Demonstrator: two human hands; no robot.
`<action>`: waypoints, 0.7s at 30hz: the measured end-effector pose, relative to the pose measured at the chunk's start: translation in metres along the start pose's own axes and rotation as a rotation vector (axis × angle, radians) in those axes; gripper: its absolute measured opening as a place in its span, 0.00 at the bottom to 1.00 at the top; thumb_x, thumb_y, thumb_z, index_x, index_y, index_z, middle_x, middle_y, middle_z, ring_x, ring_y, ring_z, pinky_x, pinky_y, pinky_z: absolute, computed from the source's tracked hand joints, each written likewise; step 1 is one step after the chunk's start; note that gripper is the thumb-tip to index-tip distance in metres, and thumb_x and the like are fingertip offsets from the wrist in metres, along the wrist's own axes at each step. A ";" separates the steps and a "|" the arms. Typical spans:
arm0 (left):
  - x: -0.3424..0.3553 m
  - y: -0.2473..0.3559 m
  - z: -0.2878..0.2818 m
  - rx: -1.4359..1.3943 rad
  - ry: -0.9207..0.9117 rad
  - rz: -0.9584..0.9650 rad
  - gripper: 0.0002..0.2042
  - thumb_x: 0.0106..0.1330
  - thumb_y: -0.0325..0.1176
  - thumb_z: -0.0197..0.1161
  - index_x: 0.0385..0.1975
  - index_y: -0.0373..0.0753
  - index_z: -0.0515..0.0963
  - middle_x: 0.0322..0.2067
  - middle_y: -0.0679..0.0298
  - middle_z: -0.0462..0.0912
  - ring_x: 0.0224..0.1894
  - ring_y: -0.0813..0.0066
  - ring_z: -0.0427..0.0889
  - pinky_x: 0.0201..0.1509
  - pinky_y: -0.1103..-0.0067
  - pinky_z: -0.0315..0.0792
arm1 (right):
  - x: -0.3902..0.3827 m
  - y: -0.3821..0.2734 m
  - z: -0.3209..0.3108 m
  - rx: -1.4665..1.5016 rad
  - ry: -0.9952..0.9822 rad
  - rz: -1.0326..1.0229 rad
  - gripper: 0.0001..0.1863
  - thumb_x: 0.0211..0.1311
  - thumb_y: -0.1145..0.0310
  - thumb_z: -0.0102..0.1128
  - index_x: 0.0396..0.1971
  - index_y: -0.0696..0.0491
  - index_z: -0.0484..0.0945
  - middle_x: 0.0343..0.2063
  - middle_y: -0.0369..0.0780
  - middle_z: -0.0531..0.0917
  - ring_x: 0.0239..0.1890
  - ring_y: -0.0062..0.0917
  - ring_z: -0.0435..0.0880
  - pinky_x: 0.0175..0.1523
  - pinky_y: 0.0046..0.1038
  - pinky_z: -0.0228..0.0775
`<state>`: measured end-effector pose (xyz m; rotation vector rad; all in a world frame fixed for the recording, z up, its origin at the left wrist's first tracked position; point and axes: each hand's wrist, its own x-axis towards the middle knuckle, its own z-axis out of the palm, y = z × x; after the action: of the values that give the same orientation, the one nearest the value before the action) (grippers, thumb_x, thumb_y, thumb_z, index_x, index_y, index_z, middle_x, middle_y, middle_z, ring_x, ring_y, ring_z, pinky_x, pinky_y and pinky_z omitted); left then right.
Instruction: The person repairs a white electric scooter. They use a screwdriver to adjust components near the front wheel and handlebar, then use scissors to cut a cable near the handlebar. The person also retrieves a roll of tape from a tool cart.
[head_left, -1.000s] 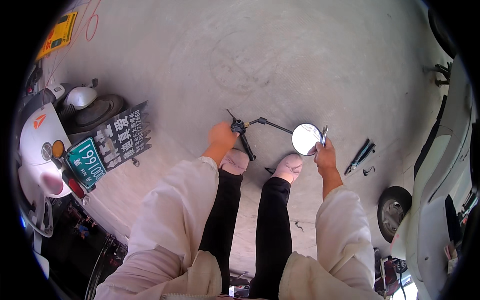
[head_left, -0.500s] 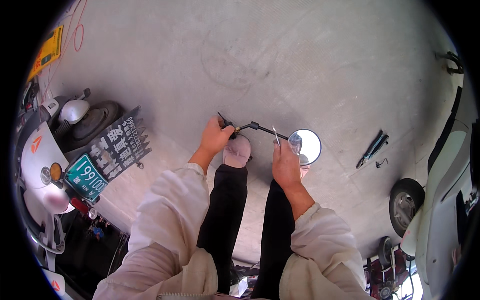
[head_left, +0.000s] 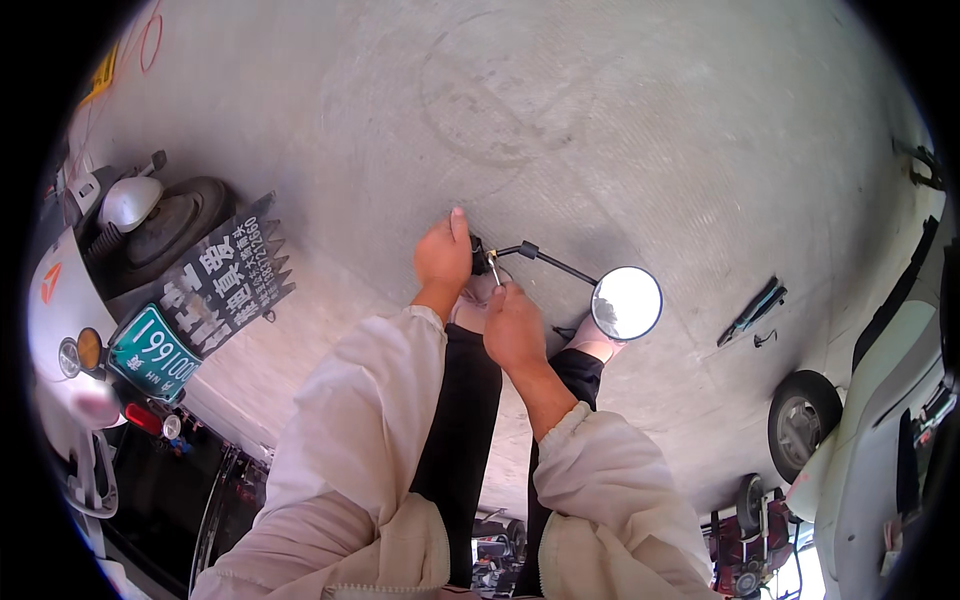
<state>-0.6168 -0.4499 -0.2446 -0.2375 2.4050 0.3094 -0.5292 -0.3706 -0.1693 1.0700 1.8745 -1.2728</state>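
Note:
A round rear-view mirror (head_left: 626,302) on a thin black stem (head_left: 555,262) lies over the concrete floor in front of my feet. My left hand (head_left: 443,252) grips the black clamp end of the stem. My right hand (head_left: 512,328) is closed around a small metal tool (head_left: 493,268) whose tip touches the clamp next to my left hand. My black trouser legs and pale sleeves run down to the lower edge.
A white scooter (head_left: 60,340) with a green plate (head_left: 152,352) and a black mat stands at the left. Black-handled pliers (head_left: 752,310) lie on the floor to the right. Another white scooter and its wheel (head_left: 800,422) stand at the right.
My right hand left the mirror head, moved left along the stem and now holds the small tool at the clamp. My left hand kept hold of the clamp end.

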 end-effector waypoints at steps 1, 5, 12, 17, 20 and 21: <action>0.001 0.001 0.001 0.018 -0.003 -0.021 0.23 0.65 0.50 0.40 0.29 0.35 0.75 0.30 0.47 0.78 0.35 0.46 0.76 0.40 0.61 0.68 | 0.002 0.004 -0.003 0.019 -0.013 -0.022 0.14 0.65 0.65 0.37 0.32 0.60 0.68 0.24 0.54 0.77 0.31 0.51 0.76 0.37 0.47 0.66; -0.001 0.011 -0.005 0.107 -0.068 -0.065 0.24 0.64 0.51 0.39 0.29 0.36 0.77 0.31 0.48 0.78 0.37 0.46 0.76 0.41 0.60 0.68 | 0.012 0.025 -0.001 0.013 0.015 -0.132 0.15 0.65 0.61 0.38 0.33 0.57 0.69 0.25 0.53 0.77 0.31 0.52 0.76 0.37 0.48 0.65; 0.002 0.001 0.000 0.081 -0.019 -0.068 0.24 0.63 0.50 0.42 0.26 0.34 0.76 0.29 0.45 0.78 0.35 0.44 0.75 0.40 0.58 0.67 | 0.007 0.027 -0.001 -0.220 -0.069 0.051 0.25 0.65 0.47 0.32 0.34 0.51 0.74 0.27 0.51 0.79 0.32 0.49 0.78 0.38 0.47 0.68; -0.002 0.000 0.005 0.035 0.028 -0.027 0.24 0.64 0.49 0.41 0.25 0.33 0.76 0.27 0.44 0.77 0.33 0.43 0.75 0.37 0.58 0.67 | 0.019 0.044 0.008 -0.230 -0.057 0.063 0.29 0.63 0.43 0.33 0.29 0.52 0.77 0.25 0.51 0.80 0.31 0.48 0.78 0.37 0.46 0.69; -0.007 -0.001 0.006 0.031 0.010 -0.045 0.24 0.64 0.49 0.40 0.26 0.35 0.76 0.29 0.45 0.78 0.34 0.43 0.76 0.38 0.58 0.68 | 0.018 0.052 0.011 -0.238 -0.042 0.036 0.29 0.63 0.43 0.34 0.27 0.53 0.77 0.24 0.51 0.79 0.29 0.48 0.79 0.36 0.46 0.70; -0.007 -0.002 0.006 0.031 0.003 -0.055 0.24 0.64 0.49 0.39 0.27 0.36 0.76 0.30 0.46 0.78 0.34 0.44 0.76 0.38 0.57 0.68 | 0.019 0.052 0.009 -0.232 -0.037 0.022 0.29 0.63 0.44 0.35 0.26 0.53 0.77 0.24 0.51 0.79 0.29 0.48 0.78 0.35 0.45 0.70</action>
<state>-0.6078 -0.4492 -0.2445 -0.2890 2.3996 0.2468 -0.4919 -0.3637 -0.2107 0.9352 1.9217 -1.0264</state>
